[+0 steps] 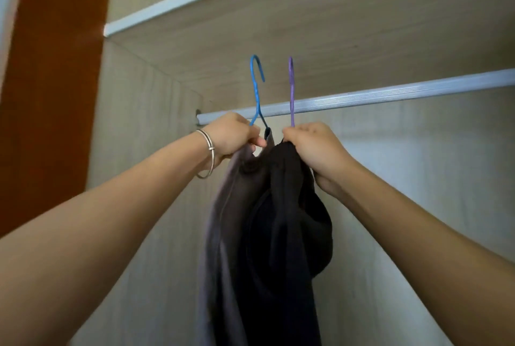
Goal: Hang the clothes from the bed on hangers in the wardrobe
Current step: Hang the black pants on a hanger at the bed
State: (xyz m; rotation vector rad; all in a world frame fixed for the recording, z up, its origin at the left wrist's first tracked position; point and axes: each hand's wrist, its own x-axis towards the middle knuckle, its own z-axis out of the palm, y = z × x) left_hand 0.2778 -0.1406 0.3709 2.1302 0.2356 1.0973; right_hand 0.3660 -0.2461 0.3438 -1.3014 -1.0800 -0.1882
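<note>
Both garments are sitting on hangers already: left hand (232,134) gripping the blue hanger (257,89), right hand (312,147) gripping the purple hanger (291,89), hooks poking up at 12 o'clock above the rail (390,92), not yet hooked on.

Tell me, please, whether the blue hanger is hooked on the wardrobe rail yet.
Not hooked. The blue hanger's hook stands clear above the rail, and the left hand holds it up by its neck.

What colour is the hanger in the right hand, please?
The hanger is purple; head view.

Left hanger (257,94) beside right hanger (291,89), before rail (390,93)
</note>
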